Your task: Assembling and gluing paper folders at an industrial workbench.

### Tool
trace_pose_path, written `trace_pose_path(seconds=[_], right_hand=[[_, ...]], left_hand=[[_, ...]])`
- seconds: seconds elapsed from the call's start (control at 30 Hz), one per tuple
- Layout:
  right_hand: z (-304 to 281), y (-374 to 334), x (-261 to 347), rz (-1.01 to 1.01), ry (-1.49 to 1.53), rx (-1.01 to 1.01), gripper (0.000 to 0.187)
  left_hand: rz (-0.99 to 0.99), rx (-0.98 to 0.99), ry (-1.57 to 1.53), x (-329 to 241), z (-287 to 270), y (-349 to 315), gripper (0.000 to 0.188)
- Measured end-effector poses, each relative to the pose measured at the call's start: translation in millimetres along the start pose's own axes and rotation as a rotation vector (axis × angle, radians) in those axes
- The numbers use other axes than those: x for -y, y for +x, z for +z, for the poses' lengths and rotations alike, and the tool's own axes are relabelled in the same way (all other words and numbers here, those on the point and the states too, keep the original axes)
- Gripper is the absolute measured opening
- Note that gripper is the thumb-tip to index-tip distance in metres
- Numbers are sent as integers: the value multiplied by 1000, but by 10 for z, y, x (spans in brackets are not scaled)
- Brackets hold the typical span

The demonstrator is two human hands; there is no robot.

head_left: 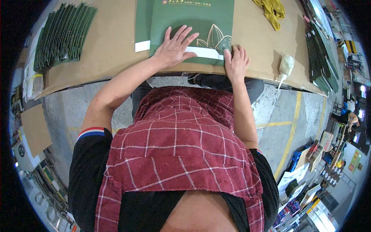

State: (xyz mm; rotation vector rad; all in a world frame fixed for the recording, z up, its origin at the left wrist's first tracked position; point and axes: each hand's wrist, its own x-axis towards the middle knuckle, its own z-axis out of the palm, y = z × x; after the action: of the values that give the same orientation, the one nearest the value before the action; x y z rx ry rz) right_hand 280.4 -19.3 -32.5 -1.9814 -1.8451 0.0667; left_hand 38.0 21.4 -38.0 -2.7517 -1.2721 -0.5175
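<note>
A green printed paper bag (185,19), flat and with gold leaf drawings, lies on the table before me. A white strip (205,52) runs along its near end. My left hand (172,50) rests on the bag, fingers spread and thumb beside the strip. At the bag's near right corner is my right hand (236,63), its thumb at the edge and its fingers stretched out over the table beside it. Another green piece (142,23) with a white end shows from under the bag's left side. Neither hand holds anything that I can see.
Brown board covers the table (112,42). A stack of folded green bags (65,33) stands at the left, another stack (322,58) at the right edge. A white squeeze bottle (286,65) lies near the right front edge; a mustard cloth (272,11) lies farther back.
</note>
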Motion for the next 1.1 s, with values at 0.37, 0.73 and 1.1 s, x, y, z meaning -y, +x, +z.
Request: trace_pose_path(seconds=[0.37, 0.73, 1.1], right_hand=[[74, 349, 5, 283, 823, 218, 78], [-232, 189, 298, 583, 1351, 473, 73], [-91, 610, 1644, 489, 1506, 628, 51]], left_hand=[[-40, 72, -163, 124, -128, 146, 65], [-218, -491, -581, 583, -386, -287, 58], [-571, 244, 827, 2841, -1120, -1219, 46]])
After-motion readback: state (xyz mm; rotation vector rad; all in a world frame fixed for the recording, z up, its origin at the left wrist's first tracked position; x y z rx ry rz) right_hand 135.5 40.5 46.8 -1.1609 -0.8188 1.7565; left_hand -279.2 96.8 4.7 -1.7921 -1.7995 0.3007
